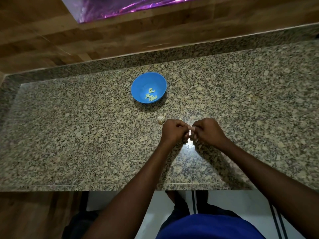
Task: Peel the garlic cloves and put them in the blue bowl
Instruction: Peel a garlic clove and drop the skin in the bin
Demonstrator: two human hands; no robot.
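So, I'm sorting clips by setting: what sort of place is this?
Probably a home kitchen: a granite counter with wood panelling behind, a blue bowl of peeled cloves, and garlic beside it.

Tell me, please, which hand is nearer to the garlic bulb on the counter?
Left. The left hand sits right beside the garlic bulb; the right hand is farther off, beyond the left.

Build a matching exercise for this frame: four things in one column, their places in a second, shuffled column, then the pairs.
Things:
1. blue bowl
2. peeled cloves
3. garlic bulb piece
4. clove being peeled

Places:
A. pinched between left hand and right hand
B. inside the bowl
C. on the counter, just beyond the left hand
D. on the counter, farther back from the hands

Pairs: 1-D, 2-B, 3-C, 4-A
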